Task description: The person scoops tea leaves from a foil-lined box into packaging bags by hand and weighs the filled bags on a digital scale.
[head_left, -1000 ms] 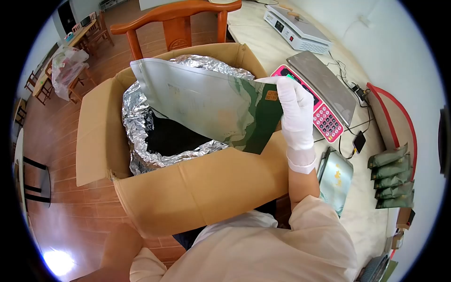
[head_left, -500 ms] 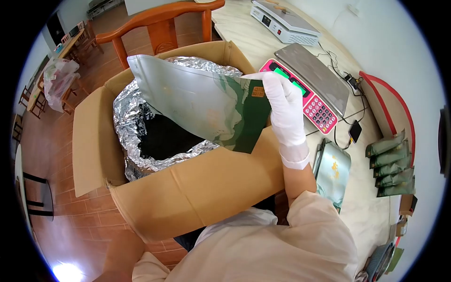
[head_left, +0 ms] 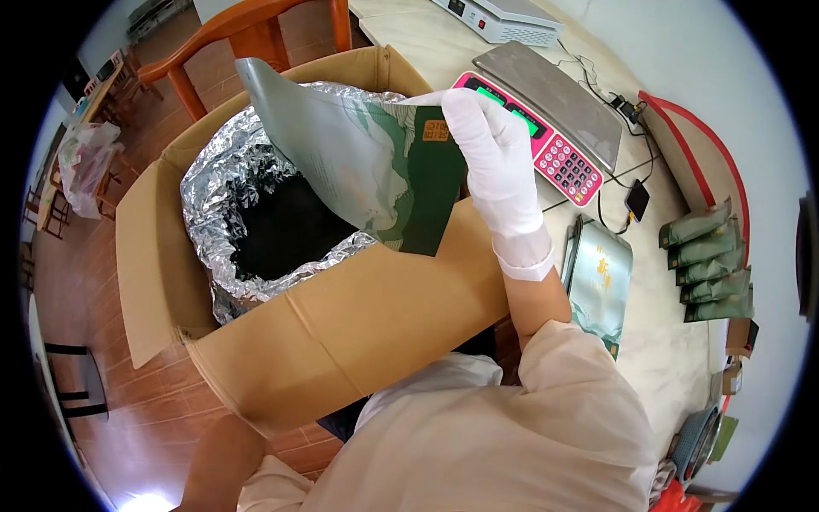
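Observation:
My right hand [head_left: 495, 158], in a white glove, is closed on the dark green end of a packaging pouch [head_left: 375, 162]. This pale pouch with green landscape print is held up over the cardboard box [head_left: 341, 333]. Crumpled foil [head_left: 209, 205] lines the box, and a dark mass [head_left: 290, 226] lies inside; its texture is too dark to make out. Of my left arm only the forearm [head_left: 226, 461] shows at the lower left; the hand itself is hidden at the box's near side.
Right of the box, a pink-edged digital scale [head_left: 554, 119] rests on the table with a stack of flat pouches [head_left: 601, 277] below it. Several filled pouches [head_left: 708, 264] stand by the wall. Behind are a white machine [head_left: 503, 21] and a wooden chair [head_left: 247, 43].
My view has shifted, so the scene sits higher and further left. The pouch stays in my right hand and has turned slightly, its far end bending more.

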Demonstrator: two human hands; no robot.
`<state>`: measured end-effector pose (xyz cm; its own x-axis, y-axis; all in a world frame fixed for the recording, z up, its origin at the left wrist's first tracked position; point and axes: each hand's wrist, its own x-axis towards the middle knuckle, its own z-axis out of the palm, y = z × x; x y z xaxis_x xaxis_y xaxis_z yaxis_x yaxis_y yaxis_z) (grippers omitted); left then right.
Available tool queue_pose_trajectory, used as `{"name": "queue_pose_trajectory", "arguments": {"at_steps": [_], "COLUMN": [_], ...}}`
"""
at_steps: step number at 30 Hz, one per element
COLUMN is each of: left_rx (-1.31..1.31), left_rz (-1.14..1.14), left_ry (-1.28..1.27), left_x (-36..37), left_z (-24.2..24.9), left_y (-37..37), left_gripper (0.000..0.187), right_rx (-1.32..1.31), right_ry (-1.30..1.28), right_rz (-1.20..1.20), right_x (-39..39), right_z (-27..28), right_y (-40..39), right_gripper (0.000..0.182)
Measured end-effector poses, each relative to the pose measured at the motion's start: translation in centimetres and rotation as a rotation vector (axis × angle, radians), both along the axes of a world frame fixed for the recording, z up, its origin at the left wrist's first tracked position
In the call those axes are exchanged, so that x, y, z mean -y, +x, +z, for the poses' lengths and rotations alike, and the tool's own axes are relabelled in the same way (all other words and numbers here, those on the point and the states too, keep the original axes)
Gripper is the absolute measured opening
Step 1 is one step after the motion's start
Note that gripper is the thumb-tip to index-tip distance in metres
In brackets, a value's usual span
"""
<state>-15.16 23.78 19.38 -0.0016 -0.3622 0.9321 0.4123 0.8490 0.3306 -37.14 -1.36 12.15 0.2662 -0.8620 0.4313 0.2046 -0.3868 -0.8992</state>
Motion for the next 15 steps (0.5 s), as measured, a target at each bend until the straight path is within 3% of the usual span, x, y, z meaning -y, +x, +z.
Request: {"name": "queue_pose_trajectory", "arguments": {"at_steps": [5,9,11,12,14,15], "left_rx": [0.0,-0.098,-0.243,-0.31,0.003,0.128], "left_rz": [0.016,0.11,0.213,0.556,0.904,0.88], "left_ry": [-0.016,-0.096,-0.074,0.15,0.445,0.577], "left_x": [0.1,-0.4,1.6,3.9,10.3,12.7], "left_z": [-0.1,-2.1,-5.9,-7.9,-5.2,-5.0], "left_y": [0.3,1.7,2.6,4.0,2.7,2.6], "left_gripper": [0.018,0.019,0.028,0.033,0.055,0.056], "right_rx": [0.078,-0.043,-0.161,-0.172,-0.114,-0.064], "right_ry": [0.074,0.006,-0.221,-0.285,-0.351,-0.352], "right_rz": [0.059,0.097,0.127,0.143,0.217,0.25], "right_x": [-0.4,-0.7,-0.9,-0.9,-1.1,-1.0], "right_z": [0.3,0.9,2.2,2.6,3.1,3.4], "right_y": [-0.1,-0.6,-1.4,-1.9,-2.9,-3.5], "right_gripper": [0.029,0.03,0.029,0.031,0.038,0.042]}}
